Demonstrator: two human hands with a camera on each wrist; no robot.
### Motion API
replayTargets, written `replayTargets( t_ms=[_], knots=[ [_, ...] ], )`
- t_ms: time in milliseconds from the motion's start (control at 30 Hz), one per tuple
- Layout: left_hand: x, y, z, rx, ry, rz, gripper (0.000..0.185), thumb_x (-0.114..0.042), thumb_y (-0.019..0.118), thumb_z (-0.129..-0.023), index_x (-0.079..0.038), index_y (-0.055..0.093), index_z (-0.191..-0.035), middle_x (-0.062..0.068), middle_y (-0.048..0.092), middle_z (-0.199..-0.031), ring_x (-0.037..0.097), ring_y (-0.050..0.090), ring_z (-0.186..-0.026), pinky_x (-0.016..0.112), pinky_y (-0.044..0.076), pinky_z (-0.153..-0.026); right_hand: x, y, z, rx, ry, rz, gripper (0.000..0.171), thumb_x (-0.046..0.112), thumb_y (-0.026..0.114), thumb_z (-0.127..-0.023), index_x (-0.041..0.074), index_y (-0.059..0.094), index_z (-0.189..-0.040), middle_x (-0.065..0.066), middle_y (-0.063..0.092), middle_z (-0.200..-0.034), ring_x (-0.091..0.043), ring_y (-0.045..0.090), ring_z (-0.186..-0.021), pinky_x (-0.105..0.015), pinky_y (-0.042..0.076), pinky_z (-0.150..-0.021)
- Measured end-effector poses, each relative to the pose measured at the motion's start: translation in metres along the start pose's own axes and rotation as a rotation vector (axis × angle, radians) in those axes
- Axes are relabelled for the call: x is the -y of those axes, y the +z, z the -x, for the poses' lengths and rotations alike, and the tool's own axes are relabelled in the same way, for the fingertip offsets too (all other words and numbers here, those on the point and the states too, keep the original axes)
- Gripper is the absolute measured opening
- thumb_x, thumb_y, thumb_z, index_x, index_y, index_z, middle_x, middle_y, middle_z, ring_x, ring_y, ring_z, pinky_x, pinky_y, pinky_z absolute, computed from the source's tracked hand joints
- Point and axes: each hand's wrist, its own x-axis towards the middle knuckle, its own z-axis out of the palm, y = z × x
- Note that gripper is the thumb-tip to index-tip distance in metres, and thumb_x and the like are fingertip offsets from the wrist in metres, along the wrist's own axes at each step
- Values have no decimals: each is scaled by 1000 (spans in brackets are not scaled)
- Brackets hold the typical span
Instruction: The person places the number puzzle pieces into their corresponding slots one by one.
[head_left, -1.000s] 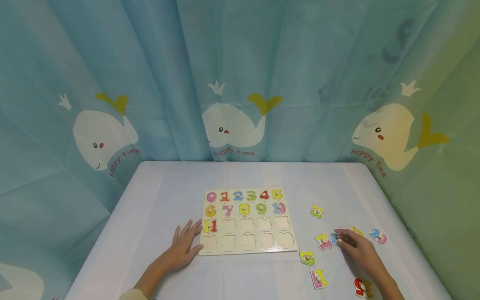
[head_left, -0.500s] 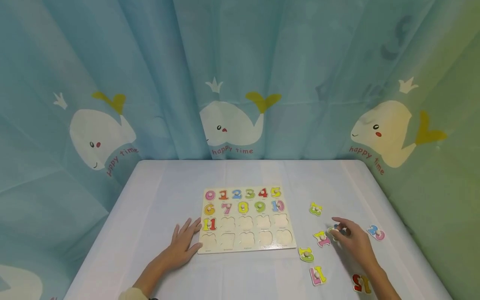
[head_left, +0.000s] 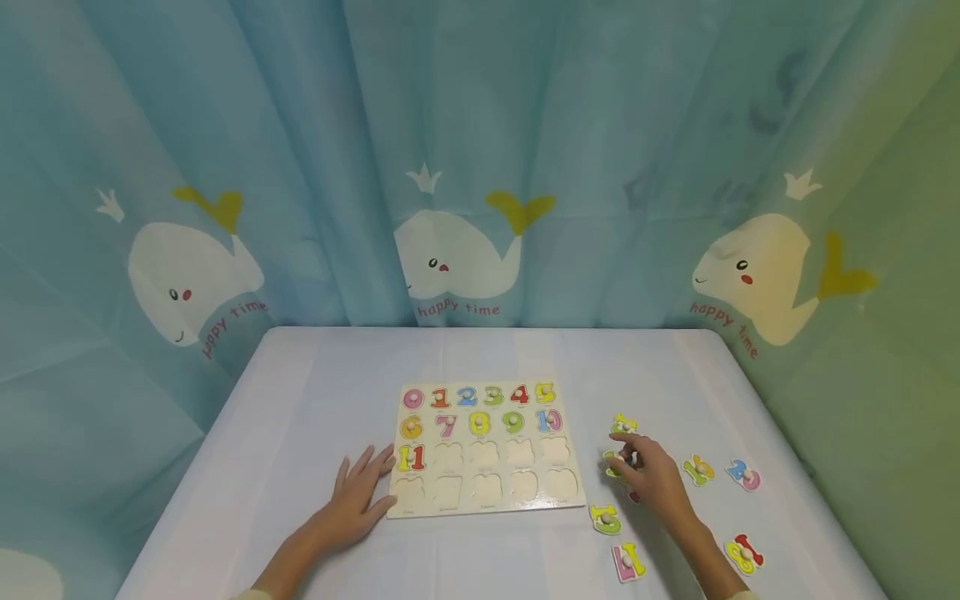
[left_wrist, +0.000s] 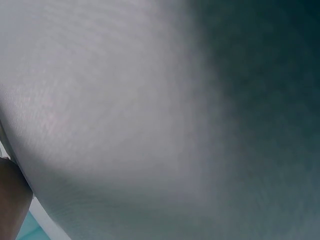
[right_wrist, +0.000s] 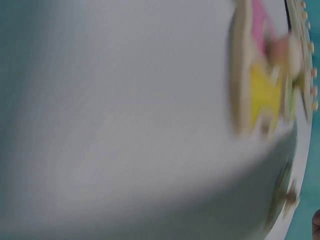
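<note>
A wooden number puzzle board (head_left: 487, 507) lies in the middle of the white table (head_left: 525, 358). Numbers 0 to 11 sit in it, and the slots after them are bare. My left hand (head_left: 360, 492) lies flat on the table, its fingertips against the board's lower left edge. My right hand (head_left: 636, 463) hovers just right of the board, fingers curled round a small number piece (head_left: 612, 463) with a yellow-green edge. The left wrist view is only blurred cloth. In the right wrist view a blurred pink and yellow piece (right_wrist: 262, 80) shows.
Loose number pieces lie to the right of the board: one (head_left: 622, 425) behind my hand, a green one (head_left: 604, 518), a pink and yellow one (head_left: 627, 561), a yellow one (head_left: 698, 470), a blue and pink one (head_left: 745, 475), a red and yellow one (head_left: 744, 554). Whale-print curtains surround the table.
My right hand took a piece from among the loose ones and moved left with it towards the board. The left hand stayed put.
</note>
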Motion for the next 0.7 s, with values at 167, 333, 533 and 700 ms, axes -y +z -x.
replayTargets(
  t_ms=[167,333,533,700],
  knots=[
    [-2,1,2,8,-18,-14,67,-29,58,-92,-2,29,-146,9,38,-147,37,14,-139,60,-4,-105,24,19,-10,-1,-61,-23,36,10,78,-76,6,67,-110,7,51,-79,-11,44,-71,-25,41,-58],
    [-4,-2,0,24,-26,-23,66,-29,57,-92,-2,29,-146,10,35,-148,36,13,-140,60,-5,-106,47,40,-22,22,-83,-75,34,11,79,-76,7,68,-108,8,51,-79,-10,45,-71,-25,41,-60],
    [-2,-2,-1,35,-31,-29,66,-30,56,-93,-2,28,-146,9,32,-150,35,11,-140,59,-5,-106,70,67,-29,30,-157,-150,33,10,80,-73,9,68,-104,12,50,-77,-8,44,-69,-25,41,-60],
    [-3,-2,0,37,-29,-33,66,-31,56,-93,-2,29,-146,8,30,-151,35,12,-140,58,-5,-106,87,87,-32,42,-193,-202,32,9,80,-73,8,69,-103,13,50,-76,-7,45,-68,-24,41,-59]
  ],
)
